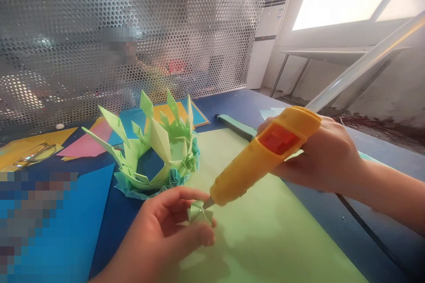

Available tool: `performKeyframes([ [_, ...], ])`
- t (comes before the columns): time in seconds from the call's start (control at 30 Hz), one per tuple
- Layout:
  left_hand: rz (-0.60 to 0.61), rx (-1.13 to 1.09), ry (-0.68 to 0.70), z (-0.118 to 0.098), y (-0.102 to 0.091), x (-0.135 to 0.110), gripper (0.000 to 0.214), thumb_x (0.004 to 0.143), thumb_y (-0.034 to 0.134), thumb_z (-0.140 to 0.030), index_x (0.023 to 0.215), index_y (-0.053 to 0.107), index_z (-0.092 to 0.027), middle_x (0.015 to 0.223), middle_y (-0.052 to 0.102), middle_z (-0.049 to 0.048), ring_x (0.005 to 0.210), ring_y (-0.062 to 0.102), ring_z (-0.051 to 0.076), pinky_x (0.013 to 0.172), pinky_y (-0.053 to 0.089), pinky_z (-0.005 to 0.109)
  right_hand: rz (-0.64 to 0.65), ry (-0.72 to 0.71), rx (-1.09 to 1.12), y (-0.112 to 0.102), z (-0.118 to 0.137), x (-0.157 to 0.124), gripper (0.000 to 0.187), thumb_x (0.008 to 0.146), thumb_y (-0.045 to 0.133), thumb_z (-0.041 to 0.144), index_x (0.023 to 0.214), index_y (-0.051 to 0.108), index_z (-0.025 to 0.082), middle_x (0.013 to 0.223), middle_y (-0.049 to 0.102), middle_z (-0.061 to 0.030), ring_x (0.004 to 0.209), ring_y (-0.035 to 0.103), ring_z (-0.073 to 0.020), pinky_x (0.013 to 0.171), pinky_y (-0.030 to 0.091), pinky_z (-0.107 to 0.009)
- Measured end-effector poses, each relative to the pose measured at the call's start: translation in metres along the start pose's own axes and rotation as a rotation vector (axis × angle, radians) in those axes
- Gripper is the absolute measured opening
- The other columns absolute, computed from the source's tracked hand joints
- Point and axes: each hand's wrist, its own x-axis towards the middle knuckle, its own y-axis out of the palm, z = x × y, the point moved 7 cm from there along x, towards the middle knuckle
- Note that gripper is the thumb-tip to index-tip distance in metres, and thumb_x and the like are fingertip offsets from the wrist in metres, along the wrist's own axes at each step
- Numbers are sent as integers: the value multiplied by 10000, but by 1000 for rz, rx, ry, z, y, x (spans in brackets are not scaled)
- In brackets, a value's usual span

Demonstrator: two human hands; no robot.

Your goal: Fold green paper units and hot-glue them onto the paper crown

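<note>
My left hand [166, 225] pinches a small folded green paper flower [200, 215] between thumb and fingers, low over a light green sheet [259, 230]. In my right hand [325, 154] is a yellow hot glue gun [245, 170], with a long clear glue stick [358, 64] coming out of its back end. The gun's metal nozzle points down to the left, and its tip is at the middle of the flower. Just beyond my left hand stands a green paper crown [159, 135] with tall pointed leaves, teal ruffles and a small green rosette.
Blue paper [73, 221] lies at the left, with pink paper [88, 139] and glasses [36, 154] farther back. A dark-green-handled tool [235, 127] lies behind the gun. The gun's black cord [368, 230] crosses the right side. A perforated metal panel [166, 22] bounds the table's back.
</note>
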Motion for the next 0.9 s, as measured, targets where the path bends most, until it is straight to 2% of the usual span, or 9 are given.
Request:
performKeyframes([
  [0.53,-10,3,13,1,-2,1,355,512,1015,-301,816,841,-243,733,823,-1,657,758,134,652,623,202,-10,-8,8,-1,-1,0,77,909,511,220,942,509,290,573,574,84,461,537,-137,458,452,-253],
  [0.73,-6,-16,10,-2,1,0,342,499,1017,-287,790,839,-256,745,829,-15,662,764,129,643,629,192,-34,-15,44,-3,-1,1,120,891,507,198,963,501,294,602,591,79,464,547,-143,436,442,-260],
  [0.9,-3,-39,9,-1,1,-1,339,497,1015,-280,786,840,-250,744,832,-7,663,770,129,644,631,183,-47,-33,84,0,-1,-1,160,873,547,185,1001,525,278,630,611,70,500,566,-137,481,468,-256],
])
